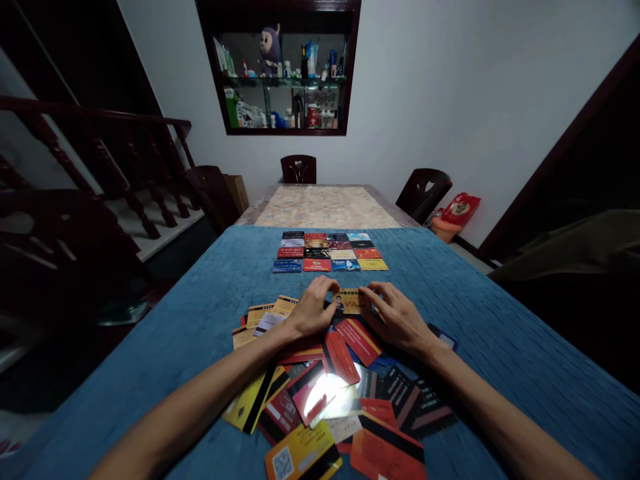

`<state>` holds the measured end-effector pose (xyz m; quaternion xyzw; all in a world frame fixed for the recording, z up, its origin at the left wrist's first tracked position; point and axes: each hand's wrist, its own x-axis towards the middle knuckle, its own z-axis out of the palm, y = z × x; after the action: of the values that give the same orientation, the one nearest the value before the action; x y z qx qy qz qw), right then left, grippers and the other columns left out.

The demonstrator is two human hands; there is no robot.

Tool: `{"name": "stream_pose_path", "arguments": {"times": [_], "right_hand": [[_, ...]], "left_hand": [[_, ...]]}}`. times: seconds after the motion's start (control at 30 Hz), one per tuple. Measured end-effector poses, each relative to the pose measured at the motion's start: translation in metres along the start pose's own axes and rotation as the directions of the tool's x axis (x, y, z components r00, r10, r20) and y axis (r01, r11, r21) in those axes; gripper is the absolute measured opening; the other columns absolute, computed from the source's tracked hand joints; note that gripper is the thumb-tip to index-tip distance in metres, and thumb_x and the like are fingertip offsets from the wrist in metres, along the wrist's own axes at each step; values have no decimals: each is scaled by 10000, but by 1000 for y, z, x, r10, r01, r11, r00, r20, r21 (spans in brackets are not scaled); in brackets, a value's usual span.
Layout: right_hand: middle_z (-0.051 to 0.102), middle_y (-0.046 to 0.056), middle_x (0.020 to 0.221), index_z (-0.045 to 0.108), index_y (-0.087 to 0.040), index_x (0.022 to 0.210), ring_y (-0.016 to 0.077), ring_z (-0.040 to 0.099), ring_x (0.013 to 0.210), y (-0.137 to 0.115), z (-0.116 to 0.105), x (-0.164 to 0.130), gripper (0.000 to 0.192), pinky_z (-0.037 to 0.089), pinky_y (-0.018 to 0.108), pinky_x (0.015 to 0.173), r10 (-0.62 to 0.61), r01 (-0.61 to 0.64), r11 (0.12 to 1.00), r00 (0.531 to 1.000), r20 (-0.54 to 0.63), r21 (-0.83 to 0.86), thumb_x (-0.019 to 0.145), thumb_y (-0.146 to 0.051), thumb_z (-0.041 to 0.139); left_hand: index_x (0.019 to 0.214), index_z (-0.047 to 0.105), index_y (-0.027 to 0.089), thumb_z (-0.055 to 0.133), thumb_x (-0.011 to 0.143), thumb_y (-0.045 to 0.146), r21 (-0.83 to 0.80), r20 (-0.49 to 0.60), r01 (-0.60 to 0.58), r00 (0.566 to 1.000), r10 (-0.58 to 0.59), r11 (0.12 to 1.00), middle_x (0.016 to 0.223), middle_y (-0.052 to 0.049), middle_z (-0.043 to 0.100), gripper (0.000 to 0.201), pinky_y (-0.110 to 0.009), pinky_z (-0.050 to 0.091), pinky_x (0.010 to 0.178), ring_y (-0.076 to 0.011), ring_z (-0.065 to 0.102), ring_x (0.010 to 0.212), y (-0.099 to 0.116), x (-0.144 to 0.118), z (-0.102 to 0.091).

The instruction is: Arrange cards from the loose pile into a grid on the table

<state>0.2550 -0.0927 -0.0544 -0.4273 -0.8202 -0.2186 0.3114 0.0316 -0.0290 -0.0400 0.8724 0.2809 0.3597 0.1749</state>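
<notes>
Between my two hands is a gold VIP card (351, 301), held by its left and right edges with the printed side showing. My left hand (315, 307) pinches the left edge, thumb below and fingers above. My right hand (395, 313) grips the right edge in the same way. Beneath and in front of my wrists lies a loose, overlapping pile of plastic cards, among them a red card (359, 341), a yellow card (250, 400) and an orange card (387, 448). Beyond my hands, several cards lie in neat rows, including a yellow card (373, 265) at the near right corner.
A blue cloth (210, 313) covers the near part of the table, with a patterned cover (325, 205) behind it. Dark wooden chairs (425, 193) stand around the far end. A red bag (461, 208) sits on an orange bin at the right.
</notes>
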Motion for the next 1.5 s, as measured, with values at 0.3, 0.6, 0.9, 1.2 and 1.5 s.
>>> {"name": "stream_pose_path", "arguments": {"times": [0.3,0.6,0.9,1.2,1.5], "right_hand": [[588,156,1152,533,-171,1270,231,580,987,0,0,0,333,558,377,808,2,-3,998,1000,21,55,942,-217,503],[590,155,1166,536,-193,1286,242,594,1033,1,-3,1,373,565,406,841,36,-44,989,998,60,142,916,-239,545],[573,138,1180,555,-205,1229,237,589,1079,0,2,11,308,554,417,885,59,-81,972,993,102,221,926,-252,536],[587,122,1150,610,-194,1024,217,570,1037,-9,35,54,130,513,377,888,16,-77,943,982,188,322,915,-253,569],[588,116,1122,633,-198,1007,217,566,1031,-28,91,103,136,494,360,878,-25,-90,914,960,277,396,885,-257,618]], "left_hand": [[1079,530,183,628,753,127,52,66,-31,997,27,998,1107,-91,534,345,-413,475,958,-246,530,1048,3,-2,-3],[1181,525,183,676,734,153,134,118,-54,992,38,990,1183,-118,545,473,-447,456,992,-278,522,1106,2,-2,-6],[1077,580,150,663,762,156,162,128,-38,992,17,986,1123,-125,601,326,-434,473,954,-278,553,1070,-3,-1,-17],[976,645,170,667,781,176,195,58,23,998,-35,980,1131,-116,645,196,-446,475,961,-272,576,1072,-32,-12,-54],[1001,691,185,652,804,272,239,-4,138,990,-141,961,1164,-104,666,219,-443,475,1001,-264,594,1105,-81,-36,-91]]}}
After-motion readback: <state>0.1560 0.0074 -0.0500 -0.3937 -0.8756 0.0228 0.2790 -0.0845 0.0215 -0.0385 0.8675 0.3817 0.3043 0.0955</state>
